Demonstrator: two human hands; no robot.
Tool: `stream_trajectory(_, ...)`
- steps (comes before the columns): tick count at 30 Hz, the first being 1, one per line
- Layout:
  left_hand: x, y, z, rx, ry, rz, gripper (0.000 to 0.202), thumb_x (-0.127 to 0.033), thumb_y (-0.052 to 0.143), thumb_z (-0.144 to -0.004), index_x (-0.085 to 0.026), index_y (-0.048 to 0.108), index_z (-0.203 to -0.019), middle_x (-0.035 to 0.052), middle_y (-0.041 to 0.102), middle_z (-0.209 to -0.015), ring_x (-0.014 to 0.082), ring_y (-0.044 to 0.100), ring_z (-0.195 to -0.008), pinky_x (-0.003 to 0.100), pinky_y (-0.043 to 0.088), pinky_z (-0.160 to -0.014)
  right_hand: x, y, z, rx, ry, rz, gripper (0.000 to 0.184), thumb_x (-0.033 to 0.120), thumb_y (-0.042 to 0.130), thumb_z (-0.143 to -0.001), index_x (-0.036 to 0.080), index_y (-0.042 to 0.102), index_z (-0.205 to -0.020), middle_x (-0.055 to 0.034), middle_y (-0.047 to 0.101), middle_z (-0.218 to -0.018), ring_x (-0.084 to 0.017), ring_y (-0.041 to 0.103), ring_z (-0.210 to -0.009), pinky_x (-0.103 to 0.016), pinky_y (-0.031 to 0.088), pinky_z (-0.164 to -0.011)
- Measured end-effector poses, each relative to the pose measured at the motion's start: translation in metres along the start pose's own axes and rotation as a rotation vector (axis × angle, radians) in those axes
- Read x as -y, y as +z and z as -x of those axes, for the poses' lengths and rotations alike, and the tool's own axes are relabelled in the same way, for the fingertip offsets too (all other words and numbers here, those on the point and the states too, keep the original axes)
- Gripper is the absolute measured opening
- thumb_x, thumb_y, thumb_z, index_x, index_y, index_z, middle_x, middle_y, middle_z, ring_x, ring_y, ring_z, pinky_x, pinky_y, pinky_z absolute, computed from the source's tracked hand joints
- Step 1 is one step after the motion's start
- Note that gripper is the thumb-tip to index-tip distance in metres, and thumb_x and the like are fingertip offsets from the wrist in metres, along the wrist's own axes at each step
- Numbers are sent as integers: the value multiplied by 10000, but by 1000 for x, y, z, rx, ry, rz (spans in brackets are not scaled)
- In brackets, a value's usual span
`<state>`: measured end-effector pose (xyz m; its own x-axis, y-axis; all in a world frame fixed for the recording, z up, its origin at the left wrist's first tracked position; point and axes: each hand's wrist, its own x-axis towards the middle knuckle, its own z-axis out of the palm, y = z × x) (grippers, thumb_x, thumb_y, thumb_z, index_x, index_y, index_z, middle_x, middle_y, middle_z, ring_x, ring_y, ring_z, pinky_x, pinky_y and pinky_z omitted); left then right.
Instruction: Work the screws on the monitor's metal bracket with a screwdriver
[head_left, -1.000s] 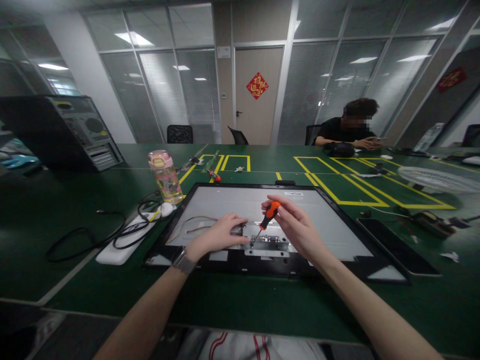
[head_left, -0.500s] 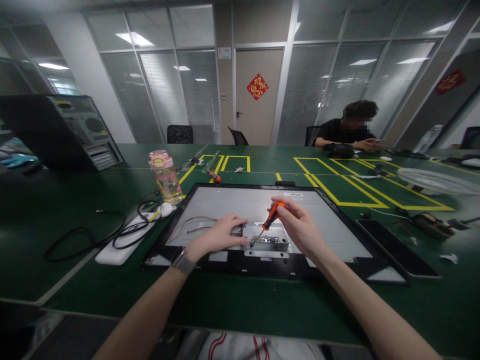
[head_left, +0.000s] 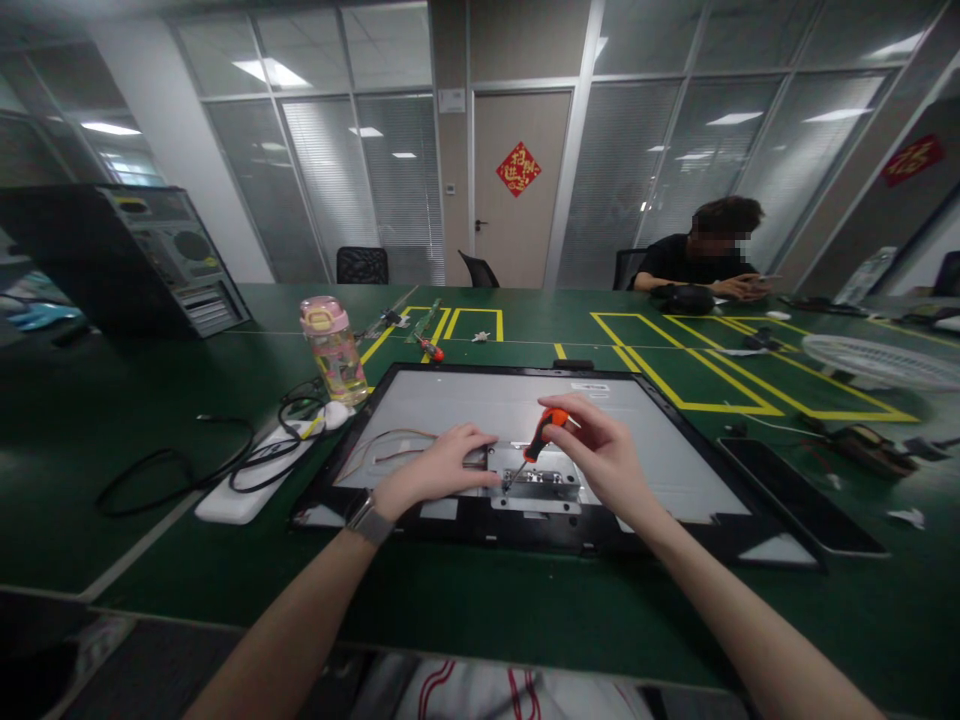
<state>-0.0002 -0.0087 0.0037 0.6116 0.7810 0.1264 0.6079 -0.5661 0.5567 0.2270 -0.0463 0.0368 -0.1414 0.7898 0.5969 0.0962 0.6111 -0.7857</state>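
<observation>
A flat monitor panel point(head_left: 660, 455) lies face down on the green table, its grey back up inside a black frame. A small metal circuit plate point(head_left: 544, 488) sits near its front edge. My right hand point(head_left: 604, 455) grips an orange-handled screwdriver point(head_left: 536, 442), tilted, with its tip down on the left end of that plate. My left hand point(head_left: 439, 468) rests on the panel just left of the plate, fingers curled and pressing down beside the tip. Thin wires point(head_left: 390, 445) run leftward across the panel.
A pink drink bottle point(head_left: 332, 350), black cables point(head_left: 225, 465) and a white power strip point(head_left: 247, 490) lie to the left. A computer tower point(head_left: 142, 260) stands far left. A dark tablet point(head_left: 795, 490) and a white fan grille point(head_left: 870, 360) lie right. A person point(head_left: 709, 260) sits at the far side.
My right hand has shifted its fingers around the screwdriver handle, which stays tilted with its tip on the plate. My left hand has not moved. The view shifted slightly.
</observation>
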Motion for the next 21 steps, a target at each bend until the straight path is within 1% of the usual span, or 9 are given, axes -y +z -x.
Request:
stream_trajectory(2,0,0,0,-4,2,-5,579,-502,620,-796,-238,498,-1296,70,532,-1145,236,517,-1060,305,391,-929,0,1,0,-30,-32,39,210,288,611,-829,292,668,-1032,-40,617,-964,-193,612,-866,-363,542,-750)
stream_trajectory(5,-1,0,0,-1,4,-13,579,-501,606,-808,-227,490,-1305,77,531,-1146,239,514,-1066,313,387,-936,1,1,1,7,-27,25,281,284,489,-904,291,610,-1157,-58,621,-1074,-213,602,-988,-407,502,-857)
stream_trajectory(7,-1,0,0,1,5,-18,579,-499,604,-811,-227,487,-1307,77,531,-1143,240,514,-1066,317,387,-937,1,1,2,17,-9,0,306,278,470,-913,293,581,-1198,-57,636,-1067,-214,608,-993,-421,492,-875)
stream_trajectory(10,-2,0,0,-1,1,-18,580,-488,621,-802,-223,493,-1301,74,533,-1130,237,521,-1051,311,394,-927,-1,2,2,-65,-25,61,246,274,580,-849,290,645,-1086,-36,621,-926,-196,614,-857,-374,514,-771)
stream_trajectory(12,-2,0,0,-7,3,-16,574,-478,624,-803,-211,499,-1296,76,530,-1134,233,522,-1051,305,393,-930,-1,2,1,-107,-47,111,204,271,616,-822,285,675,-1016,-27,590,-872,-186,599,-810,-356,508,-736)
stream_trajectory(14,-1,0,0,-9,6,-20,572,-476,622,-806,-207,500,-1296,77,526,-1142,232,519,-1057,302,390,-936,-1,2,2,-83,-51,104,234,277,566,-856,286,658,-1071,-39,602,-924,-196,605,-869,-375,499,-785)
stream_trajectory(16,-2,0,0,-5,3,-26,574,-479,618,-808,-209,495,-1300,76,524,-1148,234,514,-1065,304,389,-938,-1,1,3,-22,-34,34,301,280,480,-905,294,598,-1182,-60,621,-1061,-210,613,-964,-411,489,-850)
stream_trajectory(18,-2,0,0,-3,6,-26,569,-475,618,-809,-207,497,-1297,75,522,-1154,231,511,-1071,300,387,-940,-2,1,4,19,-10,-58,344,283,435,-927,305,540,-1254,-69,614,-1166,-217,621,-1006,-437,493,-870)
stream_trajectory(21,-2,-1,0,-6,11,-21,557,-462,624,-808,-202,507,-1286,72,524,-1149,223,516,-1058,292,388,-937,-4,2,4,3,0,-90,347,285,472,-913,312,540,-1253,-67,629,-1153,-211,642,-966,-437,511,-853)
